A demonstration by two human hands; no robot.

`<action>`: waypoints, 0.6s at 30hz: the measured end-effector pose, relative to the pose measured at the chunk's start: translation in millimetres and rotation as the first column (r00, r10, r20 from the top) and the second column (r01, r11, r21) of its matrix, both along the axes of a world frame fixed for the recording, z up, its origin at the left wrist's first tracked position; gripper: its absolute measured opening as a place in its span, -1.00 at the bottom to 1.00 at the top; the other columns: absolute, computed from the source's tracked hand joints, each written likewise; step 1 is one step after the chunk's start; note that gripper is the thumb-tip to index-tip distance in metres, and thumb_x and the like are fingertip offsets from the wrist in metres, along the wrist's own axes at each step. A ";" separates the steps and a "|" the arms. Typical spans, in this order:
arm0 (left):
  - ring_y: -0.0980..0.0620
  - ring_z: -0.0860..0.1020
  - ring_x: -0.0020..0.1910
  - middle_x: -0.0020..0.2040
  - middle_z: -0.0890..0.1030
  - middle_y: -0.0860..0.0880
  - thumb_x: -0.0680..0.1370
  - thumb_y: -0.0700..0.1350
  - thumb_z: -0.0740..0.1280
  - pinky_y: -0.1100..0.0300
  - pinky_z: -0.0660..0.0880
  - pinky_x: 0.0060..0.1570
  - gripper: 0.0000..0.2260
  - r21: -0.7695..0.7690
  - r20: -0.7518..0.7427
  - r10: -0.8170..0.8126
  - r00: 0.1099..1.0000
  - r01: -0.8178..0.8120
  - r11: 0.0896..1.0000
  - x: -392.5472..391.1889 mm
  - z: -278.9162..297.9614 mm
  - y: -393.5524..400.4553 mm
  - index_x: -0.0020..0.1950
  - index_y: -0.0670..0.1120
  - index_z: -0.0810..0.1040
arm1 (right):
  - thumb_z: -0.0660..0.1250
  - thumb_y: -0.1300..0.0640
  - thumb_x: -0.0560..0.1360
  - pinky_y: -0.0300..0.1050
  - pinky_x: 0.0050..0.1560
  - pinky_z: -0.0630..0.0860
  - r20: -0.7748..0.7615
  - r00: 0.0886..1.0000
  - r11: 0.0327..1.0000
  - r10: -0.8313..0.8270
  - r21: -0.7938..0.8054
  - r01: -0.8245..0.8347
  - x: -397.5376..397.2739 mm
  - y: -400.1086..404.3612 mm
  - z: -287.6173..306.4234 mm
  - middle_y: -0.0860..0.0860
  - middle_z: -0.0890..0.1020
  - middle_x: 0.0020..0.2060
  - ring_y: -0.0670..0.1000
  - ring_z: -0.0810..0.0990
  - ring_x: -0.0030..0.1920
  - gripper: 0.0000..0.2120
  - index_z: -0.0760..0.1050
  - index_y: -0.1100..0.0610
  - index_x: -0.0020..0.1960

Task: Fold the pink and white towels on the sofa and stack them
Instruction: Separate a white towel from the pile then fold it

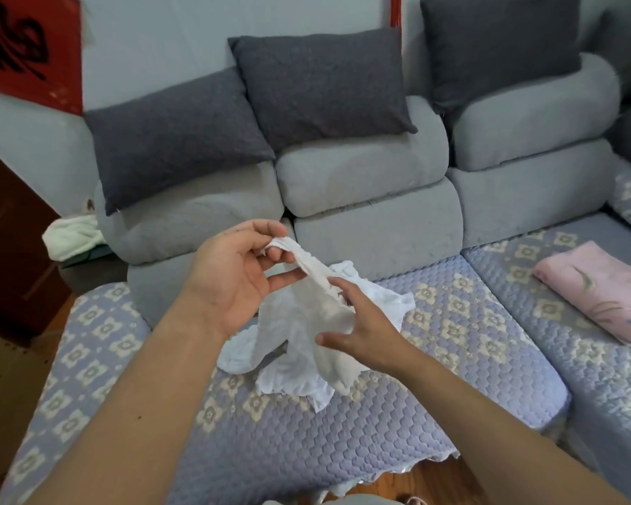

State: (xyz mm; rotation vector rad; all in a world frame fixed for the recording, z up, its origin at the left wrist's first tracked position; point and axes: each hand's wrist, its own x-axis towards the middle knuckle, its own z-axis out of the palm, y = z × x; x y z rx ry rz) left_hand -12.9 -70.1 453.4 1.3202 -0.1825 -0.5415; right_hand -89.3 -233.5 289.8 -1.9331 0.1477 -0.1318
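The left hand (pixel 230 275) pinches one end of the white towel (pixel 306 329) between its thumb and fingers and lifts it up. The rest of the towel hangs down in a crumpled heap on the sofa (pixel 470 329) seat. The right hand (pixel 365 322) is on the towel lower down, with its fingers tucked into the cloth and its thumb out. The pink towel (pixel 598 289) lies folded on the next seat, well apart to the right. Dark pillows (pixel 321 89) lean on the sofa back.
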 end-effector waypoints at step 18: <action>-0.10 0.69 0.05 -0.07 0.73 -0.16 0.54 -0.45 0.24 0.02 0.61 0.17 -0.69 0.342 0.322 0.078 0.943 -0.193 0.920 -5.0 1.8 14.2 0.11 -0.16 0.67 | 0.39 0.26 0.55 -0.38 -0.16 0.37 0.346 0.891 0.940 -0.294 -0.063 0.334 -28.4 -10.6 37.5 -0.05 0.56 -0.19 -0.05 0.54 -0.14 -0.85 0.68 0.06 0.02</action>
